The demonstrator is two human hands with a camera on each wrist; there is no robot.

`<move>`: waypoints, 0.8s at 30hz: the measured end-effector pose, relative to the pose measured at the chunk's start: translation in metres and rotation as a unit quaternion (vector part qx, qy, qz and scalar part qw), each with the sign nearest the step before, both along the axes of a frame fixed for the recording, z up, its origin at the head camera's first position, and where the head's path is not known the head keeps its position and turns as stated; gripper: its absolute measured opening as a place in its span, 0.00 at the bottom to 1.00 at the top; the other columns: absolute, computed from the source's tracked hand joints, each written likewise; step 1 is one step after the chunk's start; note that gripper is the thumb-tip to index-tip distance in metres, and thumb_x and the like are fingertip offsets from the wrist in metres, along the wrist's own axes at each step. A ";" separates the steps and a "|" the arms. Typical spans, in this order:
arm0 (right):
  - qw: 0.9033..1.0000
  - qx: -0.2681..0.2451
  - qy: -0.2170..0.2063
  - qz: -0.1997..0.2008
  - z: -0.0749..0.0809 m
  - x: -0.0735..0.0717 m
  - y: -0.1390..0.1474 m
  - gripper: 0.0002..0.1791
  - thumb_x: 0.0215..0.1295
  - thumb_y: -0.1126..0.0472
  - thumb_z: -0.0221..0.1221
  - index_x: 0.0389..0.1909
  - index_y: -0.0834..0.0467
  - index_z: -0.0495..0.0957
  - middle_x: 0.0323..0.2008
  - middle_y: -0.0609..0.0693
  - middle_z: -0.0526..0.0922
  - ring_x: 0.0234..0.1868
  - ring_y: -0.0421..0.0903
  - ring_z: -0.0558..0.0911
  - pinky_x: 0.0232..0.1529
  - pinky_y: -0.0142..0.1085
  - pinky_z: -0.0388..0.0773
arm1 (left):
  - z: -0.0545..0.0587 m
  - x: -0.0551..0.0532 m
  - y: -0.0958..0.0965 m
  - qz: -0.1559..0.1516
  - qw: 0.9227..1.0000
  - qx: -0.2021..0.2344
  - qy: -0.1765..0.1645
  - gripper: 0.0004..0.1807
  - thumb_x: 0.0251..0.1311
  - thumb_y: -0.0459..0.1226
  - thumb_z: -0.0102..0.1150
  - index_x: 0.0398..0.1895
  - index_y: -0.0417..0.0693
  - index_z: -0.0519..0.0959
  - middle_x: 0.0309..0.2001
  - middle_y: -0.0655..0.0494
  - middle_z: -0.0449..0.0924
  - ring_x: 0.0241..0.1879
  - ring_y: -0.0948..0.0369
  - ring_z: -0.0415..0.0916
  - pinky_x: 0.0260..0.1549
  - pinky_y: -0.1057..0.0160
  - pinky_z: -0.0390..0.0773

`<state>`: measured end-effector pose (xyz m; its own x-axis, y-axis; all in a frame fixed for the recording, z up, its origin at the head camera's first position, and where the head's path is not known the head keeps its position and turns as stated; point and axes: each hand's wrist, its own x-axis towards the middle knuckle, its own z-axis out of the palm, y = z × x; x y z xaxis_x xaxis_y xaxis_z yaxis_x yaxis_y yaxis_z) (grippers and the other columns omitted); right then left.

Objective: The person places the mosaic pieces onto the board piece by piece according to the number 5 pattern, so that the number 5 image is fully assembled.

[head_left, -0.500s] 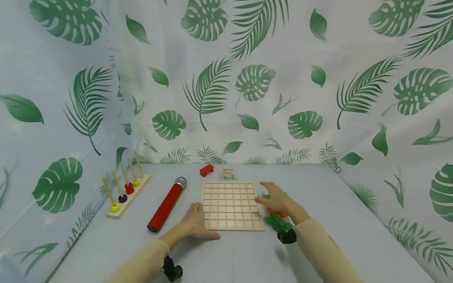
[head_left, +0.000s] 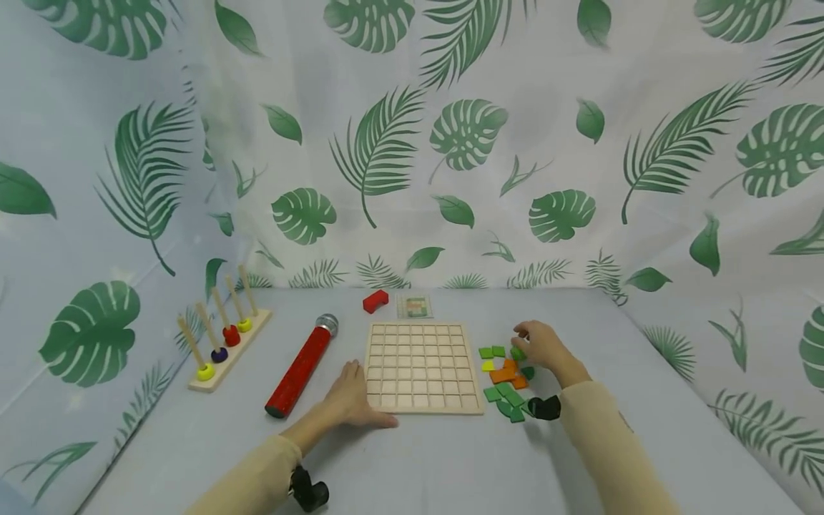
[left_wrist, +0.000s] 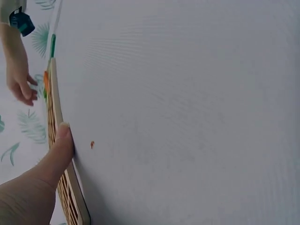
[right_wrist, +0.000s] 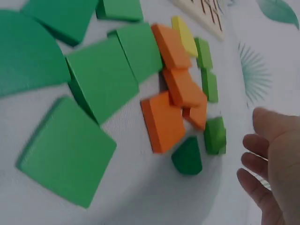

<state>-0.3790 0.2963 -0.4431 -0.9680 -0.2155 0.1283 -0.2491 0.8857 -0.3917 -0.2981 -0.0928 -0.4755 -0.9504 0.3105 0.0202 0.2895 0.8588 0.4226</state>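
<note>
A square wooden grid board (head_left: 418, 368) lies flat on the table with bare cells. My left hand (head_left: 350, 397) rests at its near left corner, fingers along the left side and thumb along the front edge. In the left wrist view the thumb (left_wrist: 61, 147) touches the board's wooden rim (left_wrist: 56, 93). My right hand (head_left: 543, 347) hovers at the far right of a group of coloured tiles, fingers loosely bent, right by a small light green tile (right_wrist: 215, 136). Orange tiles (right_wrist: 164, 122), a yellow tile (right_wrist: 184, 36) and larger green tiles (right_wrist: 68, 150) lie around it.
Left of the board lies a red tube with a silver end (head_left: 299, 372). Farther left stands a wooden peg rack (head_left: 232, 350) with coloured beads. Behind the board are a red block (head_left: 375, 301) and a small pattern card (head_left: 415, 307). Leaf-printed cloth walls enclose the table.
My right hand has moved right, away from the board's edge to the far side of the tiles, uncovering most of them. The left hand stays at the board's corner.
</note>
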 end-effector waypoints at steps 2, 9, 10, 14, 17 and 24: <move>1.000 0.010 -0.020 -0.004 -0.002 -0.001 0.006 0.14 0.64 0.66 0.56 0.48 0.71 0.76 0.37 0.60 0.77 0.39 0.55 0.75 0.42 0.50 0.75 | 0.001 0.001 -0.001 -0.001 1.000 0.001 -0.004 0.66 0.31 0.62 0.73 0.66 0.26 0.56 0.64 0.30 0.56 0.65 0.40 0.53 0.61 0.47 0.62; 0.997 0.004 -0.074 -0.011 -0.010 -0.002 0.015 0.15 0.54 0.69 0.61 0.45 0.64 0.79 0.39 0.59 0.73 0.40 0.54 0.73 0.43 0.49 0.75 | 0.004 0.000 -0.002 -0.004 1.000 -0.014 0.000 0.63 0.34 0.61 0.72 0.63 0.22 0.58 0.64 0.30 0.57 0.64 0.39 0.55 0.61 0.46 0.62; 0.997 0.005 -0.073 -0.009 -0.010 -0.002 0.015 0.15 0.53 0.68 0.62 0.44 0.64 0.79 0.39 0.59 0.73 0.39 0.54 0.73 0.43 0.49 0.75 | 0.004 0.000 -0.002 -0.005 1.000 -0.018 0.002 0.63 0.34 0.61 0.72 0.63 0.22 0.58 0.64 0.30 0.58 0.64 0.40 0.56 0.60 0.46 0.63; 0.998 0.006 -0.067 -0.007 -0.015 -0.003 0.014 0.14 0.54 0.67 0.63 0.44 0.63 0.80 0.39 0.58 0.73 0.39 0.53 0.73 0.42 0.48 0.75 | 0.006 0.001 -0.003 -0.006 0.999 -0.047 0.011 0.61 0.35 0.62 0.71 0.61 0.23 0.61 0.62 0.32 0.62 0.62 0.41 0.60 0.59 0.48 0.65; 0.998 0.006 -0.064 -0.011 -0.017 -0.003 0.014 0.13 0.55 0.66 0.64 0.43 0.62 0.80 0.39 0.58 0.73 0.39 0.53 0.74 0.43 0.48 0.75 | 0.006 0.000 -0.004 -0.006 0.998 -0.063 0.014 0.61 0.35 0.63 0.70 0.61 0.23 0.62 0.62 0.32 0.62 0.63 0.41 0.60 0.60 0.48 0.64; 0.998 0.009 -0.061 -0.015 -0.019 -0.007 0.014 0.11 0.57 0.64 0.65 0.40 0.62 0.80 0.38 0.56 0.73 0.37 0.51 0.74 0.42 0.46 0.76 | 0.006 -0.001 -0.002 -0.006 0.995 -0.093 0.023 0.61 0.37 0.65 0.68 0.61 0.22 0.61 0.63 0.31 0.60 0.64 0.40 0.58 0.60 0.47 0.63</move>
